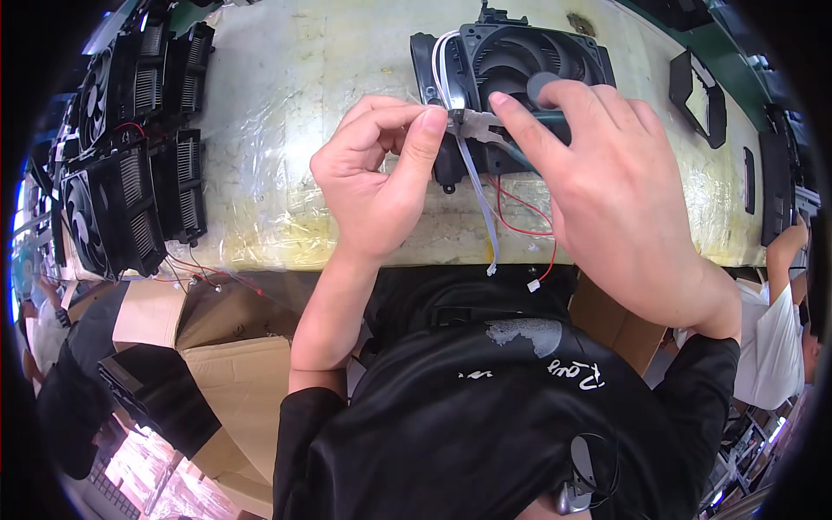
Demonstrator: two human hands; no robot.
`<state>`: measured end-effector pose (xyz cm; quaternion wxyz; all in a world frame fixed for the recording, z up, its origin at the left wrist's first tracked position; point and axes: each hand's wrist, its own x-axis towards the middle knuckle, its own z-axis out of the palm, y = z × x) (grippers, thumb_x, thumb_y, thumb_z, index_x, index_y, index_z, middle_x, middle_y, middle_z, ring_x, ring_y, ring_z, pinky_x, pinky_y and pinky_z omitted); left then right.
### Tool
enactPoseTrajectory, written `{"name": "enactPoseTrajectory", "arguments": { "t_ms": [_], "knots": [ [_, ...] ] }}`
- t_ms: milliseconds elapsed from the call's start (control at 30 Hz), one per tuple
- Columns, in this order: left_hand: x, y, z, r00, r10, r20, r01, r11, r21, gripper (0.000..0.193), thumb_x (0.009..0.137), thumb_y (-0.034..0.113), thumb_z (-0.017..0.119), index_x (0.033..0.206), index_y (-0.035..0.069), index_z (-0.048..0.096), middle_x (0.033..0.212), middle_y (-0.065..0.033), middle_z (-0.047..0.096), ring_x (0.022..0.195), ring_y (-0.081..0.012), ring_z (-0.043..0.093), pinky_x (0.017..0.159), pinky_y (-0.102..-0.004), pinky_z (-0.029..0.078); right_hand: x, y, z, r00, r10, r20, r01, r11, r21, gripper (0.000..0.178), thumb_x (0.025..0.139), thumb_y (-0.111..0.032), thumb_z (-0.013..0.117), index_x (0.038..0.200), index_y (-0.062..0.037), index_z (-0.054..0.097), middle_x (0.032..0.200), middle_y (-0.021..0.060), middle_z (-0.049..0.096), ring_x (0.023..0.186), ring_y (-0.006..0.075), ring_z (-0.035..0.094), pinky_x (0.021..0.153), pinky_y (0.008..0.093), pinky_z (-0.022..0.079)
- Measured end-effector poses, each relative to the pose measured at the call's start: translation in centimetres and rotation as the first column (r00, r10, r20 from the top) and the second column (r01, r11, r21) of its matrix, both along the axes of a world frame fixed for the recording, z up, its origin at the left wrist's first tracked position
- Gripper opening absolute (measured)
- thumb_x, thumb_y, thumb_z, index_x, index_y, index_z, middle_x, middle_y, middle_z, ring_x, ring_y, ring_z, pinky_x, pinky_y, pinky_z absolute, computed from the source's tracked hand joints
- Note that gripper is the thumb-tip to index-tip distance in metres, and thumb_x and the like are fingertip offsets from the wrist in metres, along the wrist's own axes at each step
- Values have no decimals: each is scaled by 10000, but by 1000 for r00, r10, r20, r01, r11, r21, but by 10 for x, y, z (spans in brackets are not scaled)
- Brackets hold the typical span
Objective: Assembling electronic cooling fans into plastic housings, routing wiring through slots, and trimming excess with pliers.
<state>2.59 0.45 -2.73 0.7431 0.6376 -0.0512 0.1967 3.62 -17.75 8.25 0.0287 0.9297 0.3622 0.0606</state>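
Note:
A black fan unit lies on the table in front of me, its round fan facing up. White wires loop over its left side and hang down past its near edge. A small black band sits around them. My left hand pinches the wires beside this band, thumb against forefinger. My right hand is closed around pliers with silvery jaws and teal handles, the jaws pointing left at the band. The palm hides most of the handles. A red wire with a white plug trails toward me.
Several black fan units stand at the left of the plastic-covered table. A black frame and dark parts lie at the right. Open cardboard boxes stand below the near edge. Another person's arm reaches in at the right.

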Motion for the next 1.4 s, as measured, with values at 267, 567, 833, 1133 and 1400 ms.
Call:
{"name": "enactPoseTrajectory", "arguments": {
  "t_ms": [267,567,833,1133,1400],
  "knots": [
    [2,18,13,982,151,-109,-167,974,-153,124,908,50,663,959,-63,658,742,-72,631,542,-81,546,516,-205,424,0,-13,-4,995,35,-96,-27,996,80,601,643,48,654,1222,-116,653,842,101,646,722,268,610,634,348,486],
    [-114,138,19,618,-34,-786,392,880,270,90,877,38,650,919,-39,667,746,-43,656,606,-53,578,522,-194,430,18,-176,-84,768,-583,-267,640,681,355,405,855,-113,705,1251,-58,634,1098,121,662,1025,201,615,907,307,457],
    [-155,116,-100,658,695,-288,257,151,954,142,778,133,664,848,10,667,825,-226,661,778,-422,635,696,-510,504,35,-51,-33,957,284,-58,-212,823,528,664,653,-208,803,1255,-48,571,1340,192,497,1244,373,477,1006,491,391],
    [13,3,151,842,-345,-414,539,503,676,86,834,78,665,854,-4,683,796,-92,677,759,-223,661,725,-323,509,28,-35,-68,974,164,158,-201,945,259,512,843,-151,510,1333,-6,504,1376,258,483,1279,380,480,1026,425,412],
    [399,-176,97,921,278,273,-376,452,809,1024,738,612,727,1323,-163,401,1296,-278,513,1222,-334,506,988,-409,431,41,-40,-69,955,250,157,-288,908,306,521,858,-192,500,1356,-39,495,1418,232,460,1326,354,435,1051,433,377]
  ]
}}
